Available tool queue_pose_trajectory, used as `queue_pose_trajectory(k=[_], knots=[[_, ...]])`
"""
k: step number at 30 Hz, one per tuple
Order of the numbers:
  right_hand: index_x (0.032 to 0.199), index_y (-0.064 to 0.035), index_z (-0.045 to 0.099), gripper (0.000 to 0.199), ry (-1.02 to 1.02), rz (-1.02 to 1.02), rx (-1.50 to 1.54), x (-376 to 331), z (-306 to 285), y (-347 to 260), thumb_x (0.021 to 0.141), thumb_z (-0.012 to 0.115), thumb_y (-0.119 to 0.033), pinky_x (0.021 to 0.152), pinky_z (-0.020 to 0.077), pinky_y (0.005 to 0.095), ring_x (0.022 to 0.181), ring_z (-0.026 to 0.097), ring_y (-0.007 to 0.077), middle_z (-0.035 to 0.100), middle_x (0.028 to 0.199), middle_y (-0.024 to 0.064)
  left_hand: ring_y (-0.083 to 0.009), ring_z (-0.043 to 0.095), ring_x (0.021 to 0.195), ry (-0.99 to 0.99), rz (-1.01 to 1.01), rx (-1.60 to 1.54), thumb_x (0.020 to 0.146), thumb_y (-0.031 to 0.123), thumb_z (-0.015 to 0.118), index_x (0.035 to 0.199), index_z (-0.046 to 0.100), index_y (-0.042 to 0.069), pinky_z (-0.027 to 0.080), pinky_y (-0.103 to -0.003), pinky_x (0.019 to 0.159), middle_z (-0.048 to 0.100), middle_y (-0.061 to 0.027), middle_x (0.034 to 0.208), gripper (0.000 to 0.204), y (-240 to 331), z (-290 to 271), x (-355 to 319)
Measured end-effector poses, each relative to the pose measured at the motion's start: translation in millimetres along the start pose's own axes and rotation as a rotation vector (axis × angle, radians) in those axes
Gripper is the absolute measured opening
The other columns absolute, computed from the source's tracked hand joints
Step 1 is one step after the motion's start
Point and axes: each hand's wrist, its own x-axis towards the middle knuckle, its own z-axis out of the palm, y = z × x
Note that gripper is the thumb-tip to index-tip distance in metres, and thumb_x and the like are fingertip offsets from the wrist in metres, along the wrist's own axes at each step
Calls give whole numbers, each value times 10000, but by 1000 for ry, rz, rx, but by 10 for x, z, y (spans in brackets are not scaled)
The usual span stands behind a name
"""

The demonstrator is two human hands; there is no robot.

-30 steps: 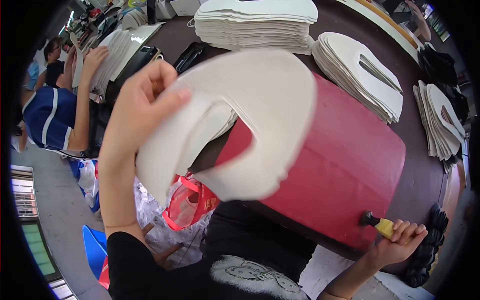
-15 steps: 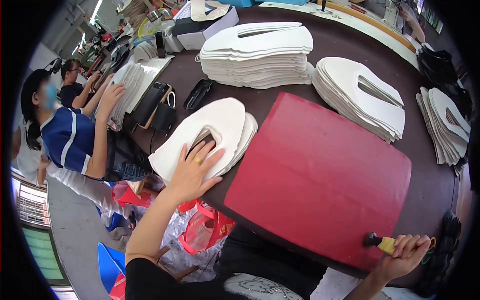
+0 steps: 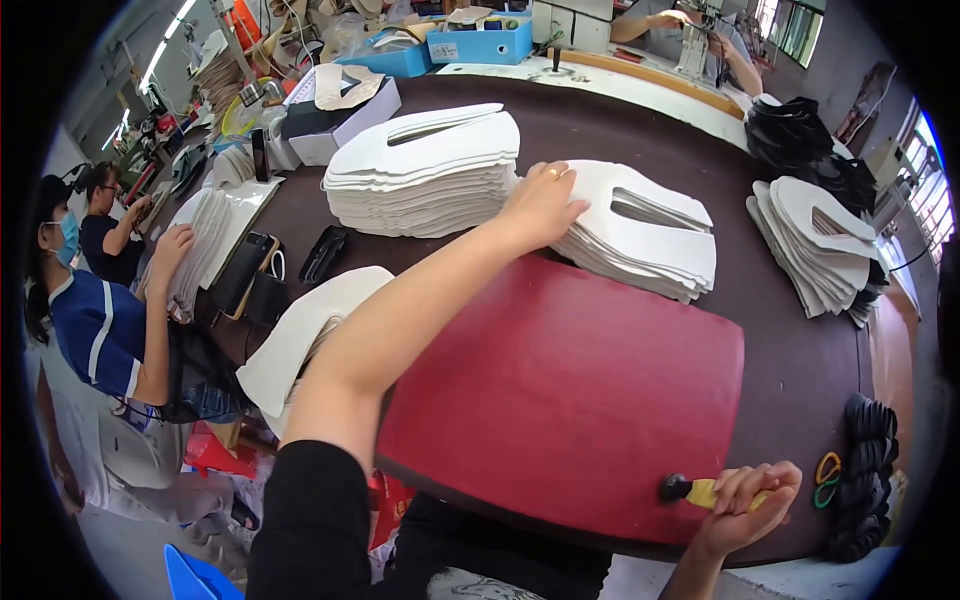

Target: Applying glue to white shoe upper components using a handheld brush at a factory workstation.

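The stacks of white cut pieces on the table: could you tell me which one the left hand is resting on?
The left hand rests on the fanned stack just beyond the red mat, mid-table. The taller neat stack and the right-edge stack lie untouched.

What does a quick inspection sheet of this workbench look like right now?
Surface: dark brown table with a red mat at the near edge.
Job's things: fanned stack of white cut pieces just beyond the mat; a taller white stack to its left; another pile at the table's left edge.
Clutter: black phone, white box, black pieces, more white pieces far right.
Grips: left hand rests on the fanned stack; right hand is shut on a yellow-handled tool.
Cables: nothing seen.
Surroundings: a person in a blue top sorts white pieces at left; blue bin behind.
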Motion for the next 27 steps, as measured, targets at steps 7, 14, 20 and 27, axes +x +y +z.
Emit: queue_pose_trajectory(k=[7,14,20,27], knots=[[932,-117,421,273,172,10,-65,18,-91,-9,1063,336,-341,389,310,163,345,316,34,315,508,-50,-333,582,943,25,-309,195,929,315,521,1016,680,3,457,-462,805,641,-176,1067,361,232,613,647],[784,-138,433,315,95,138,267,145,-263,14,1041,296,-260,468,405,260,417,370,109,370,507,-5,-301,488,1061,31,-325,168,868,149,504,1015,669,27,391,-410,857,587,-164,1120,253,324,773,903],[795,-139,442,312,74,145,311,88,-221,97,1051,302,-252,465,402,257,422,374,103,376,526,-10,-328,595,851,220,-232,23,876,198,556,937,594,48,454,-420,779,656,-155,896,166,89,524,734],[891,-113,422,263,216,118,117,181,-10,88,1063,313,-279,404,310,183,374,310,43,304,519,-49,-358,588,601,375,-13,-763,850,127,612,900,502,37,461,-453,592,617,-159,703,151,1033,-907,87]])
